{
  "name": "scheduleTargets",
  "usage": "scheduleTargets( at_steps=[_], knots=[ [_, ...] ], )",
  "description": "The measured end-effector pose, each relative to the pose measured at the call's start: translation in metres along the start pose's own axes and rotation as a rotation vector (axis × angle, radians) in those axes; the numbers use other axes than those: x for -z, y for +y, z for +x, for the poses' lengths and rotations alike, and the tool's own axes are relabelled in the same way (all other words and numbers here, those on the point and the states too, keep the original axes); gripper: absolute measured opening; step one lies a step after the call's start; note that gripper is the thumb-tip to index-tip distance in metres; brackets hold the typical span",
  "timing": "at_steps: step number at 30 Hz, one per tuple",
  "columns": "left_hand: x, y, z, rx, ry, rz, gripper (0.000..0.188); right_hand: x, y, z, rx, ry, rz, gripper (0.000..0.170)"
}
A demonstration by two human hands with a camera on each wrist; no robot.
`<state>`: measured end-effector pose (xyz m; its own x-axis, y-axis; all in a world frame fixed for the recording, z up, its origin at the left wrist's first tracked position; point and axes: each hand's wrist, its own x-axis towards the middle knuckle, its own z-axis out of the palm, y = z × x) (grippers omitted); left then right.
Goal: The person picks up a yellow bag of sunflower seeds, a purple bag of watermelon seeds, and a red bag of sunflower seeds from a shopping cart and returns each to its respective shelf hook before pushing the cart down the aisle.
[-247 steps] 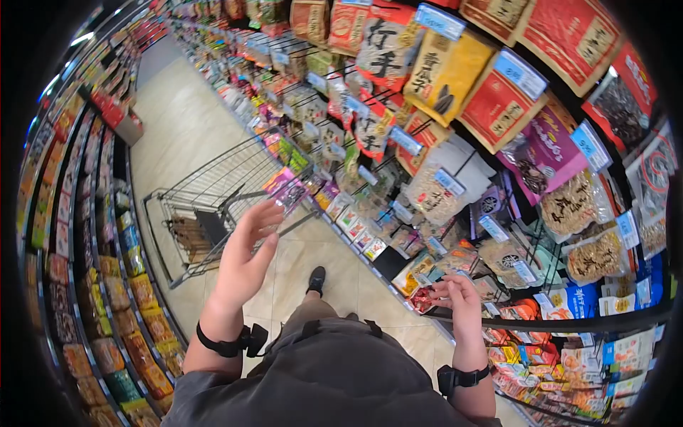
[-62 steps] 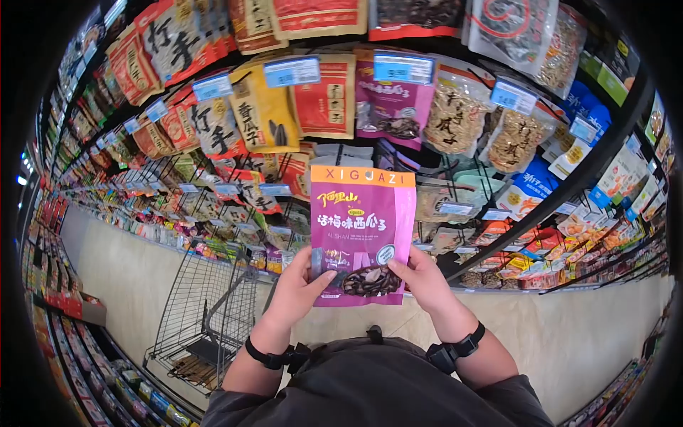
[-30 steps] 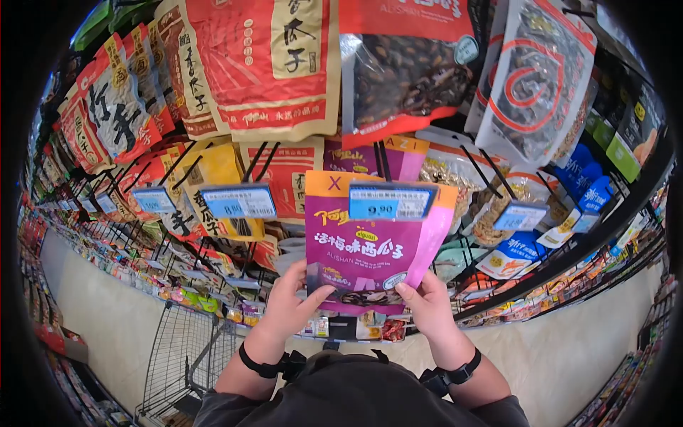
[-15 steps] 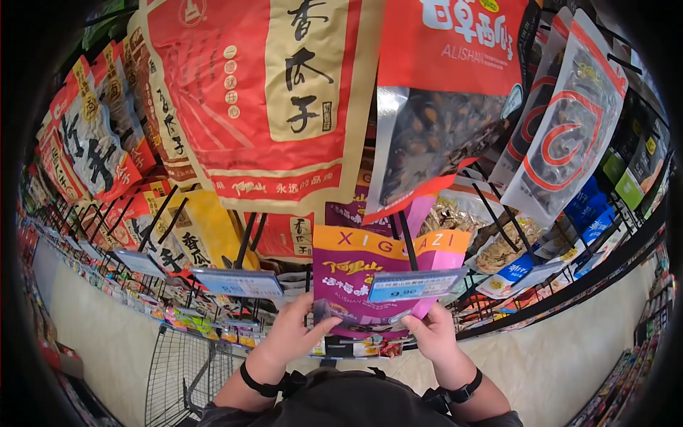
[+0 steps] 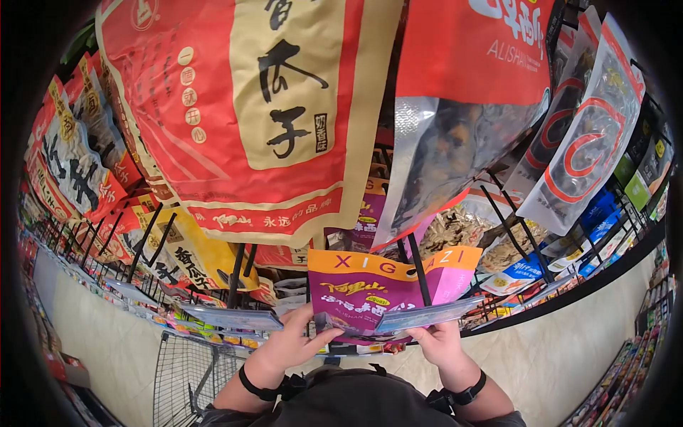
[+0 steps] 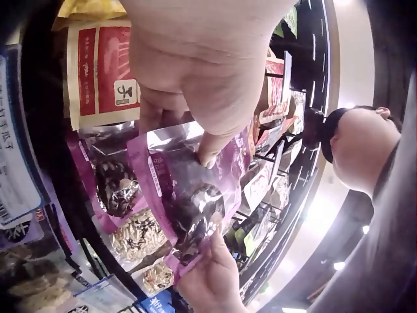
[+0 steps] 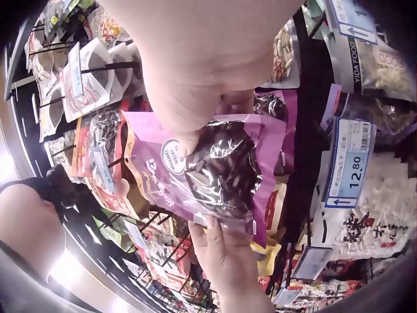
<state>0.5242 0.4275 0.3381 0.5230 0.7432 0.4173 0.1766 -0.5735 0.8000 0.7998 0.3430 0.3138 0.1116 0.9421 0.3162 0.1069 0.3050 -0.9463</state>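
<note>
A purple bag of watermelon seeds (image 5: 356, 292) with an orange top strip stands upright before a hanging rack. My left hand (image 5: 295, 346) pinches its lower left side, thumb in front. On the opposite side my right hand (image 5: 439, 345) pinches it the same way. A black hook rod (image 5: 421, 276) crosses the bag's top strip right by the hang hole. The hook's price tag (image 5: 430, 314) covers part of the bag's lower front. Dark seeds (image 7: 225, 173) show through its clear window in the right wrist view. Behind hangs a matching purple bag (image 5: 365, 219).
A large red-and-beige seed bag (image 5: 213, 121) and a red bag with a clear window (image 5: 462, 142) hang close above. Yellow bags (image 5: 203, 245) hang to the left. Another price tag (image 5: 235, 318) juts out near my left hand. A shopping cart (image 5: 188, 373) stands lower left.
My hands were without the bag at first, then held it before the rack. It has since come in close, now behind the price tag with its top at the hook. The upper bags loom larger.
</note>
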Motion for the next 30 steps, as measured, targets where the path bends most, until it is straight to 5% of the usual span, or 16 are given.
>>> scheduleTargets(
  at_steps=[14,22,24,30],
  knots=[
    [-0.003,-0.014,0.004,0.068,-0.072,0.068,0.043,0.006,-0.001,0.007,-0.048,-0.06,-0.053,0.014],
    [-0.009,-0.009,0.023,0.37,0.009,-0.171,0.056,-0.008,-0.005,0.036,-0.12,0.007,-0.123,0.026],
    [-0.013,-0.011,0.029,0.374,0.025,-0.228,0.056,-0.014,-0.007,0.048,-0.14,0.07,0.093,0.027],
    [-0.024,-0.031,0.039,0.285,0.136,-0.164,0.05,-0.012,0.012,0.054,-0.115,0.111,0.059,0.028]
  ],
)
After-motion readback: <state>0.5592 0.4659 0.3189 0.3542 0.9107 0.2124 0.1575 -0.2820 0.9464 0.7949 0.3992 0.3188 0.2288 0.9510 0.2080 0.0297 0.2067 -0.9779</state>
